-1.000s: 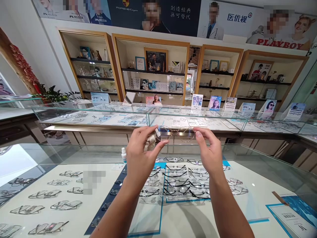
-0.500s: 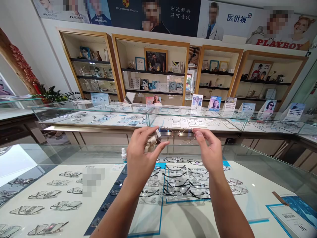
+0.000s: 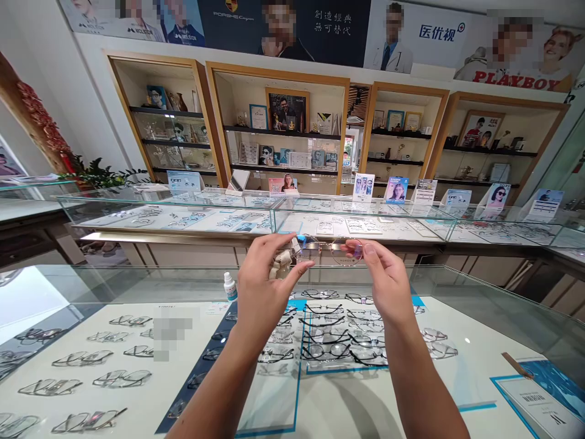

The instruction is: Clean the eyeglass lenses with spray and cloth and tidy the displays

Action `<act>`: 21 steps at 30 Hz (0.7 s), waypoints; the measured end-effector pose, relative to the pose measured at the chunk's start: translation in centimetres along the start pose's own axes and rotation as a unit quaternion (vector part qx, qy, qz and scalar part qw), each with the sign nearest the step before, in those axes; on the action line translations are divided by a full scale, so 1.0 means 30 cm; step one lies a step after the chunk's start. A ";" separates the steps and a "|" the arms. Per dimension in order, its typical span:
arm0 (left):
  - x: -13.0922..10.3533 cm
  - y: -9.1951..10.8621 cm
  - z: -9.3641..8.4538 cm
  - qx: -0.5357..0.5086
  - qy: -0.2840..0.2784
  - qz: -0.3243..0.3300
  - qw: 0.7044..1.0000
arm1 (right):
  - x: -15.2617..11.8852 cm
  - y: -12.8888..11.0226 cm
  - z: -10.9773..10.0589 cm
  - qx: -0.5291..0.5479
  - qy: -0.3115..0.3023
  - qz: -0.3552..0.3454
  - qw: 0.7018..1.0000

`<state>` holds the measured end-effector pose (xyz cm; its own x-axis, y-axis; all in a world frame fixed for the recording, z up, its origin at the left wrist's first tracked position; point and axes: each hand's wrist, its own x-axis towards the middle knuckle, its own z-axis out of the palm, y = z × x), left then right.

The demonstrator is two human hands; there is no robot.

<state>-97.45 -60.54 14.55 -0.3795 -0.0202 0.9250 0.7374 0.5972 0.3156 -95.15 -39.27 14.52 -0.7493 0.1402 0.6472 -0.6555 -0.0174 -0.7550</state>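
A pair of thin-rimmed round glasses (image 3: 325, 247) is held up above the near glass counter, its lenses catching blue and purple reflections. My left hand (image 3: 260, 277) grips the glasses' left side between thumb and fingers. Tucked in that same palm is a crumpled off-white piece (image 3: 282, 261), perhaps cloth or tissue, partly hidden by the fingers. At the other end, my right hand (image 3: 389, 274) pinches the glasses near the right rim, with fingertips showing behind the right lens. Below both hands, rows of eyeglasses (image 3: 326, 352) lie inside the counter.
A small white bottle (image 3: 230, 286) stands left of my left hand. The glass display counter (image 3: 183, 275) spans the foreground, with more frames at left and a brochure (image 3: 532, 399) at right. Across the aisle runs another display case (image 3: 274, 213), backed by wooden shelves (image 3: 278, 70).
The glasses have tilted slightly, and coloured reflections now show on the lenses. My right hand has shifted a little, its fingers now visible behind the right lens. My left hand has barely moved.
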 end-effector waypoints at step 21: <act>-0.004 -0.006 -0.023 0.042 -0.183 0.024 0.982 | 0.014 0.006 -0.017 -0.256 -0.110 -0.049 0.959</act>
<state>-97.16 -61.19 14.53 -0.5316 0.2894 0.7960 0.7165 0.6548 0.2404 -95.55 -38.72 14.60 -0.7248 -0.0974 0.6821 -0.6339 0.4823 -0.6047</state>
